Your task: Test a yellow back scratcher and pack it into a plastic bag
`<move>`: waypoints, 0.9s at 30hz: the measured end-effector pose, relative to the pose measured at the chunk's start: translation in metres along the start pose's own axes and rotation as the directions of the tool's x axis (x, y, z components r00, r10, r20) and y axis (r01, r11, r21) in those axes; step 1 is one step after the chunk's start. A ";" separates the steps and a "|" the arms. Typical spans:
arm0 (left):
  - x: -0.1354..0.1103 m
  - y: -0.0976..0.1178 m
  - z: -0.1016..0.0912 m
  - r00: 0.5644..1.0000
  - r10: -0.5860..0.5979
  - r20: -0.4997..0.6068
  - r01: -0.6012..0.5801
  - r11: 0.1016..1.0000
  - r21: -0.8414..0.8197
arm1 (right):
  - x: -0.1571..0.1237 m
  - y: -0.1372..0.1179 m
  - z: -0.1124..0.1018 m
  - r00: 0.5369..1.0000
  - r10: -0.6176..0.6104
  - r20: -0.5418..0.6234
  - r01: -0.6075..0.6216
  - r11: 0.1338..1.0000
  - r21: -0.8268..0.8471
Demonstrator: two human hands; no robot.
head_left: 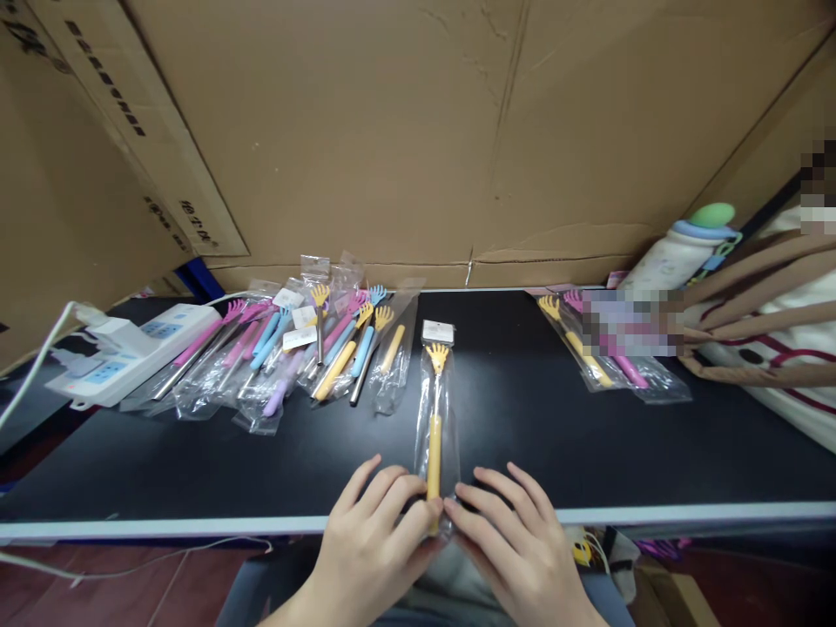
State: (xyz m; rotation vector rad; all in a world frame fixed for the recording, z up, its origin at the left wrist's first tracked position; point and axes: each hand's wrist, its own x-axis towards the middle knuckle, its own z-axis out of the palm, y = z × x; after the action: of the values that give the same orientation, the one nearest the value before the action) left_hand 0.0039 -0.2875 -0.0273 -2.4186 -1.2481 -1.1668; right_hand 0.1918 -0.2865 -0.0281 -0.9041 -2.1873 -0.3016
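Observation:
A yellow back scratcher (434,444) with a hand-shaped head lies in a clear plastic bag (452,435), pointing away from me on the black table. A white label (437,332) shows at the bag's far end. My left hand (375,531) pinches the near end of the bag, its thumb and forefinger at the tip of the yellow handle. From the other side, my right hand (515,540) grips the bag's near right corner between thumb and forefinger, close to the left fingertips. The other fingers of both hands are spread.
Several bagged back scratchers (278,340) in mixed colours lie at the left beside a white power strip (140,353). Two bagged ones (597,348) lie at the right, near another person's sleeve (771,305). A bottle (676,257) stands behind. Cardboard (366,131) walls the back.

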 end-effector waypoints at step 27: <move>-0.007 0.002 -0.002 0.902 -0.427 0.066 0.432 0.890 -0.144 | 0.019 -0.002 0.006 0.994 0.111 0.025 -0.114 0.958 0.262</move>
State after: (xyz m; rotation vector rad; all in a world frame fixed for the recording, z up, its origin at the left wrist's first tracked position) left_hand 0.0021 -0.2941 -0.0300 -2.3398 -1.8366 -1.3834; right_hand 0.1785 -0.2755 -0.0187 -0.8756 -2.1129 0.0493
